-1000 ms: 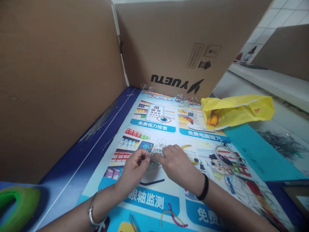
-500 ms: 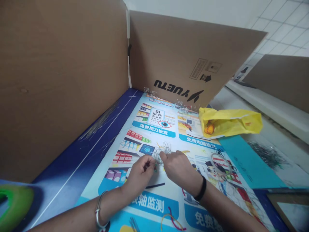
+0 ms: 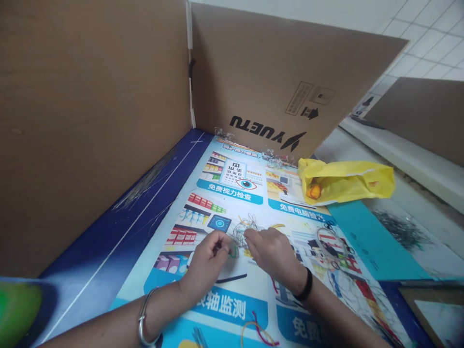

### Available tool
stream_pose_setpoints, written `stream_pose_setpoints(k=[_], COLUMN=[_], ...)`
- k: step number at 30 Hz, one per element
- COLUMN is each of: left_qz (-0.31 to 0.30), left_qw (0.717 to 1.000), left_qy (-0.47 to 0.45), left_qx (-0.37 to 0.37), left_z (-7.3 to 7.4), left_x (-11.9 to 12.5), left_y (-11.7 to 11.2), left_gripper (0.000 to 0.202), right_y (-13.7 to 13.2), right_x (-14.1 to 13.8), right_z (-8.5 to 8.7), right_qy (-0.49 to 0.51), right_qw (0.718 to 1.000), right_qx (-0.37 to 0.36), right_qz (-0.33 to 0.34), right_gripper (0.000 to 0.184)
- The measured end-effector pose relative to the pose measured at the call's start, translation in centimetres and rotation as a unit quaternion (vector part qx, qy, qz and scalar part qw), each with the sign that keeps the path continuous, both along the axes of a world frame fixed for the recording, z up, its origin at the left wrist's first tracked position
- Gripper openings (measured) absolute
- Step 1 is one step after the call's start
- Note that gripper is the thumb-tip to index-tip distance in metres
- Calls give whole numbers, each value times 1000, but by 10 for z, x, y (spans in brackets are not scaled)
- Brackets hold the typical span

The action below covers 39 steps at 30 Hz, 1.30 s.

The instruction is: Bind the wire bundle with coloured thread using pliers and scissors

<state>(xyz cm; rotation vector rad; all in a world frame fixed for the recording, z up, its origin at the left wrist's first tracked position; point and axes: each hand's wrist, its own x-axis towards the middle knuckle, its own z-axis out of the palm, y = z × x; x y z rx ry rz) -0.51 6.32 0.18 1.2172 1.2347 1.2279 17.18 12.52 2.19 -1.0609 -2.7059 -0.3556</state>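
My left hand (image 3: 207, 258), with a metal bangle at the wrist, is closed in a pinch. A small curved piece of green wire (image 3: 234, 252) sticks out at its fingertips. Opposite, my right hand (image 3: 273, 253), wearing a black wristband, has thumb and fingers pressed together; whatever lies between them is hidden. Just beyond both hands is a loose tangle of thin silvery wire (image 3: 243, 229), close to the right fingertips. All this sits over a printed poster (image 3: 253, 212) with Chinese writing.
Tall cardboard panels (image 3: 253, 77) stand at the left and back. A yellow bag (image 3: 348, 181) lies at the right, with a heap of dark wire pieces (image 3: 400, 229) nearer me. Red and yellow strands (image 3: 259, 331) lie in front. A green roll (image 3: 18, 311) sits at lower left.
My right hand has drawn slightly right, away from the left, its fingers turned more to the side. The green loop at my left fingertips shows more clearly. The view has shifted a little.
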Motion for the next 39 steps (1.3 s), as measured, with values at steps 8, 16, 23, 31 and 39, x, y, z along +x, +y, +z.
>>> stream_pose_setpoints(k=[8, 16, 23, 31, 39], left_qz=[-5, -3, 8, 19, 65], left_qw=[1000, 1000, 999, 999, 998], left_qy=[-18, 0, 12, 24, 23], left_qx=[-15, -19, -29, -38, 1], left_z=[-2, 1, -4, -2, -4], left_x=[0, 0, -1, -1, -3], left_y=[1, 2, 3, 4, 10], left_gripper=[7, 7, 4, 3, 5], right_y=[2, 2, 3, 6, 9], right_x=[3, 3, 8, 9, 8], right_z=[-7, -3, -11, -10, -10], right_qy=[86, 118, 171, 223, 239], right_qw=[996, 992, 982, 967, 964], right_qx=[-29, -27, -72, -124, -116], right_qz=[28, 36, 36, 23, 21], right_gripper=[20, 22, 18, 15, 16])
